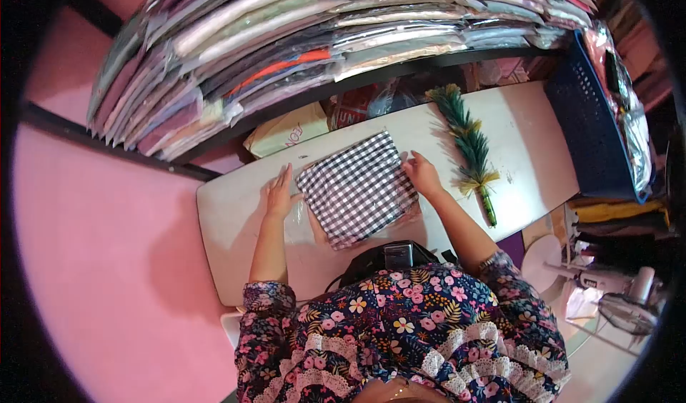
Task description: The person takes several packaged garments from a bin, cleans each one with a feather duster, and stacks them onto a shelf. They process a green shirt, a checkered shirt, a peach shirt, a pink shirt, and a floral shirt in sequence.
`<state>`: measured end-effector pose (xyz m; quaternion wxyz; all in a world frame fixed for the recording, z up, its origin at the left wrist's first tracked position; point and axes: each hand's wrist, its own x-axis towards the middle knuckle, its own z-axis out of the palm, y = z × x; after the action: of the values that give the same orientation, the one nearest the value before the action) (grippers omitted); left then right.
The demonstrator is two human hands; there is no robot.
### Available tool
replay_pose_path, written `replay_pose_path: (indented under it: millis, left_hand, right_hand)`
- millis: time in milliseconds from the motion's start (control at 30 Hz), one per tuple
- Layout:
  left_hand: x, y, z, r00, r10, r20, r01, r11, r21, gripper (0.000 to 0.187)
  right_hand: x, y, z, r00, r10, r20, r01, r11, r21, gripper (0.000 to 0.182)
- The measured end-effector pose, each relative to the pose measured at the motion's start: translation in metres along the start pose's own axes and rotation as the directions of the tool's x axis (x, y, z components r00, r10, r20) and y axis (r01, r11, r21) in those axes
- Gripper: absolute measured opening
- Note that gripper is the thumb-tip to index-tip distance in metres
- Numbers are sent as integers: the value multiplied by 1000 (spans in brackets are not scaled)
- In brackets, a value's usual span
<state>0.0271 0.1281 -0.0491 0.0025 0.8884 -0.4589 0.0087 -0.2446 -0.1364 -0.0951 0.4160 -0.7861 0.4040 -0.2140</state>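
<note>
Head view puts your two hands on a folded square of black-and-white gingham cloth [357, 187], which lies inside a clear, glossy plastic sleeve [309, 221] on the white table [229, 224]; the weave looks soft and matte, the sleeve wrinkled and shiny where it juts past the cloth at the near left corner; the packet sits turned at a slant, roughly mid-table, just in front of you. Your left hand [279, 192] lies flat and open, fingers stretched together, pressing the plastic right beside the cloth's left edge; your right hand [421, 174] is loosely curled, fingertips touching the packet's right corner, gripping nothing that you can make out. To the right of that hand a feathery green duster [468, 142] with a yellow tuft and a green handle lies lengthwise on the table, near but apart from the packet; beyond it stands a dark blue perforated plastic basket [589, 124] at the table's end. Above the table a dark shelf [400, 71] carries slanting stacks of flat garments in shiny bags [286, 38], pinks, greys, mauves, one orange; under it a cream bag [286, 135] shows red lettering, too small for you to read in full, and a red packet [357, 103] beside it bears white letters that look like "UN".
</note>
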Motion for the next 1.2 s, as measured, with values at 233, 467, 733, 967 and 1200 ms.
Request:
replay_pose_path:
  millis: [233, 467, 733, 967, 1200]
  left_hand:
    - [10, 8, -41, 925, -188, 329, 299, 895, -332, 36]
    - [-44, 59, -133, 804, 201, -560, -391, 888, -243, 21]
    - [-106, 88, 13, 965, 261, -3, -239, 881, -409, 39]
    - [-116, 81, 33, 981, 162, -103, -186, 931, -313, 51]
    - [-119, 68, 59, 994, 109, -14, -109, 964, -241, 48]
  right_hand:
    - [20, -35, -10, 939, 114, 324, -119, 993, -6, 29]
    - [11, -60, -112, 904, -400, -149, 424, 882, 208, 24]
    - [-61, 59, -118, 824, -208, -527, -129, 837, -532, 66]
    - [-86, 102, -97, 978, 82, -191, -144, 929, -342, 48]
    - [-110, 40, -65, 999, -36, -33, 35, 999, -35, 31]
